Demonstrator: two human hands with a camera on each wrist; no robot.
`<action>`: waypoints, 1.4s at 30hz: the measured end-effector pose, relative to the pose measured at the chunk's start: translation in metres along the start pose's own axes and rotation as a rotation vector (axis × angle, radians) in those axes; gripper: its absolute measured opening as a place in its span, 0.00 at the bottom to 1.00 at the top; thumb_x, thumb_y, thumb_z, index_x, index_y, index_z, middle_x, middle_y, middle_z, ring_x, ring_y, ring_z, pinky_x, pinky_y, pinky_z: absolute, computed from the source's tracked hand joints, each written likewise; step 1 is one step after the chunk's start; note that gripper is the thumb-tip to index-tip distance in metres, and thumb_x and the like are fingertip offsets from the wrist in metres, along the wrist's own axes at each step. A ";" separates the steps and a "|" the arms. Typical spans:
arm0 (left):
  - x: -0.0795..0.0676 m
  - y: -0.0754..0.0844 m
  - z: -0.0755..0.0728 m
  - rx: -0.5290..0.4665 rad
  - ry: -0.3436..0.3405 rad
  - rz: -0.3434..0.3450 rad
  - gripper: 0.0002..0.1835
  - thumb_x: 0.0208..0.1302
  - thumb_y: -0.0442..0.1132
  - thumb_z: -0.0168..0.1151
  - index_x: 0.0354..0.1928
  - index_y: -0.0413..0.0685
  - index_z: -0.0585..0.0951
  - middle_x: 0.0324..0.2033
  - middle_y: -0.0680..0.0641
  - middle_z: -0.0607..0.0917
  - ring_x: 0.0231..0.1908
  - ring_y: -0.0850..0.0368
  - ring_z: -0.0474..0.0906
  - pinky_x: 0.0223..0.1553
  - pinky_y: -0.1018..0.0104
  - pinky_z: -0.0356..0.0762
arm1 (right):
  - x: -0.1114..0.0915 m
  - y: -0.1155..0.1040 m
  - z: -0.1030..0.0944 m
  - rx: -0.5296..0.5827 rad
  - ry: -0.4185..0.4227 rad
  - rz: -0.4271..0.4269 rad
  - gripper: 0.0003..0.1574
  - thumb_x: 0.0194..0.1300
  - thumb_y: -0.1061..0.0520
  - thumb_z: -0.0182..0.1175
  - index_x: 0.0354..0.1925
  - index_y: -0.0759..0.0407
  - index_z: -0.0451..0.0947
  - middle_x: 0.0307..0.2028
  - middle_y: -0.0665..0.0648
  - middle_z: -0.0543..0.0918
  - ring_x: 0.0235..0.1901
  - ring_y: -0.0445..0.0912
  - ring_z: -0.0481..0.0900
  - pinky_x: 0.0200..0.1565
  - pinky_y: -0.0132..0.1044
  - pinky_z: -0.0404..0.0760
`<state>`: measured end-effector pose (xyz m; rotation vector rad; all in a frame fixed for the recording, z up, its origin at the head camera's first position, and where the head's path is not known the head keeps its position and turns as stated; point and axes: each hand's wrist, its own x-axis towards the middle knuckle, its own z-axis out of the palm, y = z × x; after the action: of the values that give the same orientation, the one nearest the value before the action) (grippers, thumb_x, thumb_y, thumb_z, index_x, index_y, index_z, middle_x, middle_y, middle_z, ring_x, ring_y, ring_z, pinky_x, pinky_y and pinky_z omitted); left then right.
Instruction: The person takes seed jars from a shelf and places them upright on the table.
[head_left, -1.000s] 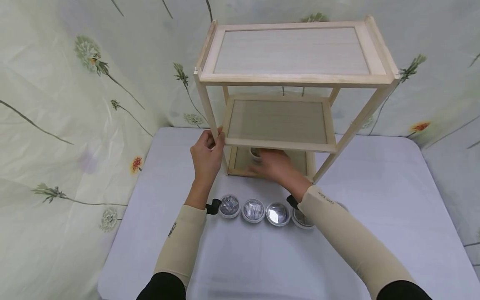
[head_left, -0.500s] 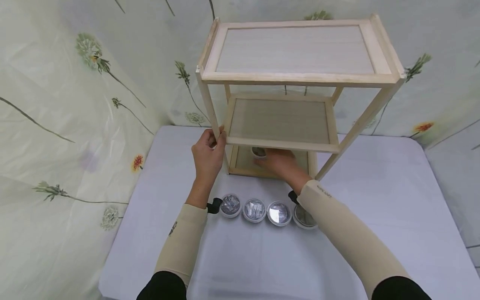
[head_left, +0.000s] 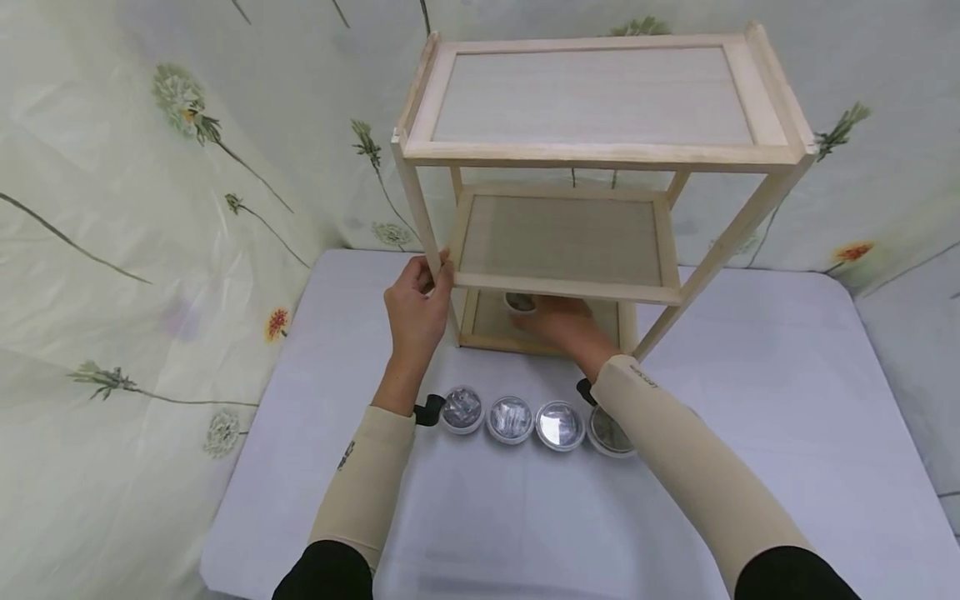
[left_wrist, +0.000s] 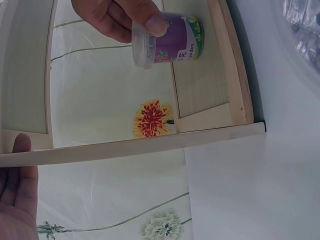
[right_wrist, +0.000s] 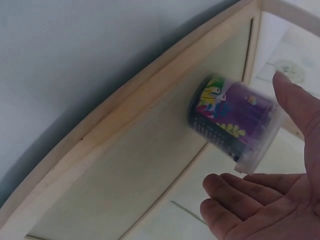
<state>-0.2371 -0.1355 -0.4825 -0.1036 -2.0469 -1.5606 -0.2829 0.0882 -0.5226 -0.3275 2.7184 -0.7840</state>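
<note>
A wooden three-tier shelf rack stands on the white-covered table. My left hand pinches its left front post beside the middle shelf, thumb on one side and fingers on the other in the left wrist view. A small plastic jar with a purple label and clear lid stands on the bottom shelf. Close around the lid, my right hand has its thumb and fingers apart in the right wrist view. The thumb overlaps the jar in the left wrist view. The middle shelf partly hides this hand in the head view.
In front of the rack, several round clear-lidded tubs stand in a row on the table. The right forearm partly covers the rightmost tub. Behind hangs a flower-printed curtain.
My right hand has shifted slightly right and its motion blur has gone; more of the jar's top shows beside it. The left hand keeps its hold on the post.
</note>
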 end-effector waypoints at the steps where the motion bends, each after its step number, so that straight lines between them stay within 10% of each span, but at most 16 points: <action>1: 0.000 0.000 0.000 -0.001 -0.002 0.003 0.09 0.75 0.39 0.66 0.47 0.39 0.86 0.48 0.48 0.91 0.43 0.55 0.90 0.44 0.60 0.87 | 0.001 0.000 0.000 -0.002 0.003 -0.001 0.52 0.70 0.36 0.65 0.80 0.56 0.57 0.73 0.66 0.67 0.71 0.65 0.67 0.68 0.59 0.69; 42: 0.000 -0.001 -0.002 0.030 -0.004 0.011 0.09 0.74 0.38 0.65 0.48 0.39 0.86 0.47 0.48 0.91 0.43 0.57 0.90 0.43 0.61 0.87 | -0.003 -0.002 0.004 0.008 0.063 -0.050 0.51 0.68 0.42 0.70 0.78 0.58 0.60 0.73 0.67 0.67 0.71 0.66 0.67 0.67 0.59 0.70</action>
<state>-0.2371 -0.1381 -0.4831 -0.1063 -2.0687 -1.5232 -0.2789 0.0855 -0.5241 -0.3762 2.7751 -0.8316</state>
